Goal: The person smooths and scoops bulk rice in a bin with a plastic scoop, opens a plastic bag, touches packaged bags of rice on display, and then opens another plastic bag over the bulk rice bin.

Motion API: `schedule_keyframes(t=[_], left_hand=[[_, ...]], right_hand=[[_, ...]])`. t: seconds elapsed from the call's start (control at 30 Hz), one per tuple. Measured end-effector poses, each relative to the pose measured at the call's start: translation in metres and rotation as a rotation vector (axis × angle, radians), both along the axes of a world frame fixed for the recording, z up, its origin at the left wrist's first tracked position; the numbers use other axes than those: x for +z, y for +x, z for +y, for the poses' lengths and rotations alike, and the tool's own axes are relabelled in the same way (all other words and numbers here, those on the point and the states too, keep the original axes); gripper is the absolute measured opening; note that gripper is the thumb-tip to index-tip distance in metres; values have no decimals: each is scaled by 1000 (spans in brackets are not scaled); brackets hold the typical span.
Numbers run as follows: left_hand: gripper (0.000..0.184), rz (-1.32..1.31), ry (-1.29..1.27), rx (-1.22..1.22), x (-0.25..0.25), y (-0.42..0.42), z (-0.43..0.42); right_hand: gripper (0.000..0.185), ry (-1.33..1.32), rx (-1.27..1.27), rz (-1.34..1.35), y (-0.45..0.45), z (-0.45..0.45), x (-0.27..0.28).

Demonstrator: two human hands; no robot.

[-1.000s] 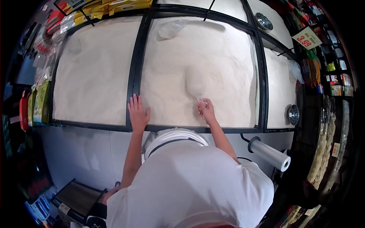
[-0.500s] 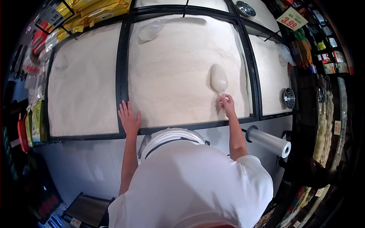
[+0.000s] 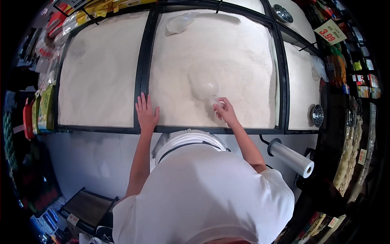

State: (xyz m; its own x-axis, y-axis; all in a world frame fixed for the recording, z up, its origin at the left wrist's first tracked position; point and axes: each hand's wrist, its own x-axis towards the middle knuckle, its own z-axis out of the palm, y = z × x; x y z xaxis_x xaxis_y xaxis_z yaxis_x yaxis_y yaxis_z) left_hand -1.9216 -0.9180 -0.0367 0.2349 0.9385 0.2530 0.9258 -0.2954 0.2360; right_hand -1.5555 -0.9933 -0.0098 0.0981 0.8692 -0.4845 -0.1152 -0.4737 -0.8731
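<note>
My right hand (image 3: 225,111) is closed round the handle of a clear plastic scoop (image 3: 206,87). The scoop's bowl points away from me and lies at the surface of the white grains (image 3: 178,69), which look like rice, in the middle bin; part of its edge blends into them. Flat on the near end of the black divider (image 3: 143,77), by the left side of that bin, rests my left hand (image 3: 147,112) with its fingers stretched out. Another clear plastic scoop (image 3: 178,24) lies on the grains at the far left of the middle bin.
White grain also fills the left bin (image 3: 97,77) and right bin (image 3: 302,89). A metal bowl (image 3: 317,115) stands in the right bin, another bowl (image 3: 283,13) farther back. A plastic bag roll (image 3: 291,157) juts out below the front edge. A price sign (image 3: 330,32) rises at the right.
My right hand has carried the scoop leftward across the middle bin, and its bowl now sits lower in the grains. My left hand stays on the divider. The view has shifted slightly.
</note>
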Motion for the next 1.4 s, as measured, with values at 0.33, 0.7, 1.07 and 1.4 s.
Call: schedule_keyframes(t=[0.33,0.7,1.07,1.4], left_hand=[[70,10,-11,14,0,1,0],[66,32,-10,16,1,2,0],[68,95,-61,9,-1,3,0],[66,111,-79,9,-1,3,2]], right_hand=[[31,-75,372,116,-71,15,-56],[32,-162,103,25,73,-42,-34],[31,-153,-235,-111,186,-76,-40],[33,-115,-434,-235,210,-83,-42]])
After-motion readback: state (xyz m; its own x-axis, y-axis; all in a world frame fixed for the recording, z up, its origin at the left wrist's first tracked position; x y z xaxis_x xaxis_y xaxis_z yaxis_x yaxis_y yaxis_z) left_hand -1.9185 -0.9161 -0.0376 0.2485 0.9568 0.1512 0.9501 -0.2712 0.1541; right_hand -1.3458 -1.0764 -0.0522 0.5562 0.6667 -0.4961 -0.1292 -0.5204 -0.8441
